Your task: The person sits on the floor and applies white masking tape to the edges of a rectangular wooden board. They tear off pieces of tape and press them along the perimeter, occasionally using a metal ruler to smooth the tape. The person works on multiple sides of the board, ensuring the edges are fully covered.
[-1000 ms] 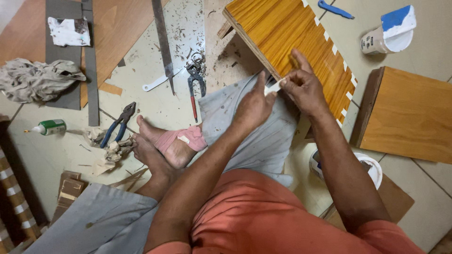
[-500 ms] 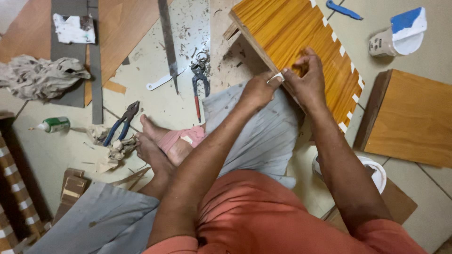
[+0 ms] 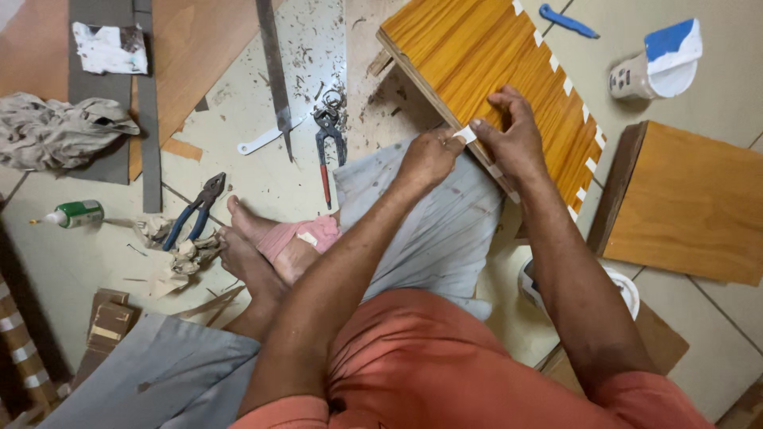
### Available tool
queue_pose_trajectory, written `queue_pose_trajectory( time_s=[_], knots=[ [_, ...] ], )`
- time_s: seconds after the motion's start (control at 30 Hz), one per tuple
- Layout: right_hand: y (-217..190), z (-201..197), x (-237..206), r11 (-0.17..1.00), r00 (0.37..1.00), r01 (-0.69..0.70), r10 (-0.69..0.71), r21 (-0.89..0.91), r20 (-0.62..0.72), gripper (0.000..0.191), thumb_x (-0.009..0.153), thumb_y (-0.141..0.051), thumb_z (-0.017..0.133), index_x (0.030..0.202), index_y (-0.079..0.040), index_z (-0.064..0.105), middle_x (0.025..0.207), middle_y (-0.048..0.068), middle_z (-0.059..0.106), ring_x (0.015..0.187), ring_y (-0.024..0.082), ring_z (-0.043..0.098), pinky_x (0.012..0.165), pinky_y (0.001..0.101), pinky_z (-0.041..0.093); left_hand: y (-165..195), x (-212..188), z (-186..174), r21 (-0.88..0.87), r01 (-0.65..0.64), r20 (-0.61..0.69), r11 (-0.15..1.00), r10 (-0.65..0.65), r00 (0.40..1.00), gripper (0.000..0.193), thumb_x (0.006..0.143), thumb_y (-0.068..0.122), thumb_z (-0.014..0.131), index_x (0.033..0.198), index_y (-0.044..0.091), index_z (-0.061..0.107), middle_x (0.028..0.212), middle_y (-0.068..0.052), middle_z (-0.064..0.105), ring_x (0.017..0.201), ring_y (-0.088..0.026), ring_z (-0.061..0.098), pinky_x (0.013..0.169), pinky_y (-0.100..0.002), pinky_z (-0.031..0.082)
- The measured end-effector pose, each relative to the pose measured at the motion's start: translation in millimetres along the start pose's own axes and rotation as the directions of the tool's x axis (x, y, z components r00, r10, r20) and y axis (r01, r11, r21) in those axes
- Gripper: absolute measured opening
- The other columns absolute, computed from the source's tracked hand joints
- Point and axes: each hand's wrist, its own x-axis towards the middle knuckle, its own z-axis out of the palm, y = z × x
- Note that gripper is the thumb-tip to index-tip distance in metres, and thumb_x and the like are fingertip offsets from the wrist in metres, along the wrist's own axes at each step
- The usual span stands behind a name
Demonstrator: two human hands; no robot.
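Left hand (image 3: 427, 159) closed in a loose fist, thumb and forefinger pinching one end of a small white strip of tape (image 3: 464, 135). Right hand (image 3: 513, 139) has fingers spread flat across the orange wood-grain veneered panel (image 3: 477, 59), thumb tip pressed on the strip's other end at the panel's near edge. Strip sits right at that edge, between the two hands, over the person's grey-trousered knee.

Panel lies tilted across the lap and floor. Similar white tabs (image 3: 590, 164) show in a row along its far long edge, evenly spaced.

Judgement on doing this well: keep the strip taut between the pinch and the thumb, lay it square to the edge, rub down from the middle outward so no bubble lifts. The flat right palm should hold the panel from sliding.

Further out: red-handled pincers (image 3: 327, 139) on the tiled floor just left of the knee, blue-handled pliers (image 3: 197, 208) near the bare feet, a long metal file (image 3: 274, 71), a small green-and-white glue bottle (image 3: 75, 214), a grey crumpled rag (image 3: 56, 131). A second plain orange wooden board (image 3: 687, 202) lies to the right, well apart.
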Motion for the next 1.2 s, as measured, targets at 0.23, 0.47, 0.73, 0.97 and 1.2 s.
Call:
queue_pose_trajectory(
  time_s=[0.23,0.47,0.73,0.97,1.2],
  knots=[
    [2.4,-6.2,1.5,0.969,0.972,0.217,-0.202,-0.12,0.122,0.067,0.084,-0.024,0.088,0.14,-0.003,0.058,0.162,0.021,0.037,0.153,0.033,0.035,0.125,0.0412,0.029,13.7,1.5,-23.6,-0.159,0.416,0.296,0.895,-0.359,0.885,0.035,0.096,0.036,0.065,0.113,0.006,0.069,0.065,-0.001,0.063,0.044,-0.009,0.05,0.035,-0.03,0.036],
    [-13.6,-6.0,0.9,0.962,0.982,0.146,-0.113,-0.232,0.148,0.087,0.073,-0.034,0.092,0.146,-0.006,0.054,0.166,0.019,0.032,0.154,0.033,0.033,0.125,0.0415,0.029,23.9,9.7,-33.9,-0.031,0.34,0.27,0.94,-0.319,0.908,0.028,0.092,0.033,0.073,0.096,0.005,0.07,0.062,-0.005,0.064,0.044,-0.008,0.054,0.04,-0.027,0.044],
    [-33.2,-12.2,3.7,0.916,0.982,0.13,-0.066,-0.379,0.177,0.093,0.068,-0.041,0.095,0.145,-0.006,0.055,0.162,0.02,0.039,0.151,0.032,0.036,0.122,0.0406,0.032,1.1,30.2,-25.6,-0.202,0.525,0.43,0.827,-0.407,0.806,0.016,0.096,0.014,0.061,0.09,0.002,0.068,0.063,-0.004,0.064,0.044,-0.009,0.05,0.039,-0.028,0.038],
    [-36.7,-9.2,0.7,0.872,0.987,0.15,-0.103,-0.465,0.124,0.088,0.071,-0.041,0.09,0.145,-0.006,0.056,0.157,0.021,0.046,0.146,0.033,0.043,0.119,0.0401,0.034,-27.7,50.8,-14.8,-0.24,0.55,0.497,0.8,-0.386,0.778,0.019,0.095,0.016,0.06,0.094,0.003,0.074,0.057,-0.002,0.062,0.04,-0.008,0.045,0.035,-0.026,0.033],
    [-37.0,-1.2,-1.1,0.841,0.982,0.187,-0.161,-0.508,0.095,0.085,0.073,-0.038,0.089,0.144,-0.006,0.056,0.153,0.021,0.051,0.141,0.034,0.049,0.116,0.0426,0.041,-28.6,62.7,-17.8,-0.198,0.601,0.495,0.774,-0.45,0.743,0.019,0.097,0.02,0.062,0.093,0.005,0.073,0.056,0.001,0.057,0.039,-0.007,0.041,0.035,-0.027,0.03]
  ],
)
